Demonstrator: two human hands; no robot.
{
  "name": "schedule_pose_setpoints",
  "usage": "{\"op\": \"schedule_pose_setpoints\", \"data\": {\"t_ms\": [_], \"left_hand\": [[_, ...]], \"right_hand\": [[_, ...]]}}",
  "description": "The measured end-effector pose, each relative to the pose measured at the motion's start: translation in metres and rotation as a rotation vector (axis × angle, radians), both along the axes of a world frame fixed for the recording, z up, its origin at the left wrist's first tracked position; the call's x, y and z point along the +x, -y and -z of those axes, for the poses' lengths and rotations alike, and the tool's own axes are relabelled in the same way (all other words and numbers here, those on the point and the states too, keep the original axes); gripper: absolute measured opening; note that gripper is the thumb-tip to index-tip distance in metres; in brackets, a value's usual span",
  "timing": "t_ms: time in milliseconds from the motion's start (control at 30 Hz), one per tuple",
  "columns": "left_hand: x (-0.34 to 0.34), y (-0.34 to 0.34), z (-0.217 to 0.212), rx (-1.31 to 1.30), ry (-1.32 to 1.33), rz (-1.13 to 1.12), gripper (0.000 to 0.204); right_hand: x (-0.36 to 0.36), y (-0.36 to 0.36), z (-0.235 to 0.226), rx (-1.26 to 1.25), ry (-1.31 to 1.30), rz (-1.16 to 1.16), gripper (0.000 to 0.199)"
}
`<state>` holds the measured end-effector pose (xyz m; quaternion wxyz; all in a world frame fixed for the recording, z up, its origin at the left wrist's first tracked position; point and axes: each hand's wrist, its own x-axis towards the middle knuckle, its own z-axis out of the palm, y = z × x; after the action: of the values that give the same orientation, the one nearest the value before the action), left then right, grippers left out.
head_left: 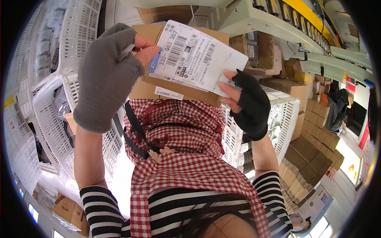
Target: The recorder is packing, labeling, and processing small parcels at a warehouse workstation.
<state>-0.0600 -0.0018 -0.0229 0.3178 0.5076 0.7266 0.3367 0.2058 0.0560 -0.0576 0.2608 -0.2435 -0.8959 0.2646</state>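
Observation:
A white shipping label (198, 55) with barcodes and a blue corner is stretched between my hands, over a brown cardboard box (142, 89). My left hand (109, 77), in a grey fingerless glove, pinches the label's left edge between thumb and forefinger. A small pale bit shows among its other fingers; I cannot make out what it is. Fingers of my right hand (249, 104), in a black fingerless glove, grip the label at its lower right corner. A smaller white sticker (169, 93) is on the box's near side. Much of the box's top is hidden under the label.
White plastic crates (59, 119) with bagged goods stand at the left, and another white crate (286, 119) at the right. A roller conveyor (289, 20) runs along the upper right. Beyond it are an open carton (274, 51) and stacked flat cardboard (305, 158).

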Motion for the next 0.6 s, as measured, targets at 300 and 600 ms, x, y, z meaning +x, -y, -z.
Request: {"op": "schedule_pose_setpoints", "data": {"t_ms": [300, 600], "left_hand": [[0.004, 0.014, 0.018, -0.081, 0.075, -0.078, 0.019], [0.003, 0.011, 0.005, -0.070, 0.141, -0.155, 0.017]], "right_hand": [[-0.006, 0.006, 0.026, -0.008, 0.007, -0.040, 0.045], [-0.007, 0.002, 0.020, 0.049, 0.019, -0.038, 0.045]]}}
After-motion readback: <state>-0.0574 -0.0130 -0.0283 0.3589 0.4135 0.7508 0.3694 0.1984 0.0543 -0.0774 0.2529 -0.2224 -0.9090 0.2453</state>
